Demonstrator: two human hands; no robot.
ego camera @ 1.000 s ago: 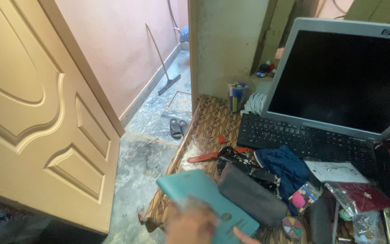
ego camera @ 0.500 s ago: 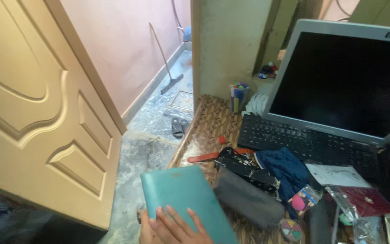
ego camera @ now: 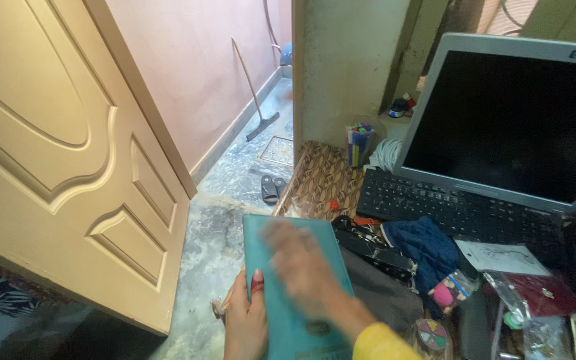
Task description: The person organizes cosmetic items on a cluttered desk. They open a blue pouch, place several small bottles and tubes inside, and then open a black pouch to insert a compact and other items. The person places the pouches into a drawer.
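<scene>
A teal flat book-like case (ego camera: 271, 257) is held upright-tilted over the table's left edge. My left hand (ego camera: 245, 323) grips its lower left edge, thumb on the cover. My right hand (ego camera: 301, 267), blurred and in a yellow sleeve, lies flat across the cover's middle. Whether the right hand grips anything cannot be told; its fingers look spread.
An open laptop (ego camera: 501, 133) with a dark screen stands at the right. A grey pouch (ego camera: 388, 293), blue cloth (ego camera: 425, 247), black strap, pen cup (ego camera: 360, 141) and small packets crowd the patterned table (ego camera: 321, 177). A beige door (ego camera: 68, 160) stands open at left; sandals (ego camera: 272, 189) and a squeegee lie on the floor.
The teal case has been lifted and turned more upright, moving right. My right hand came in and now sweeps across its cover. The camera shifted slightly.
</scene>
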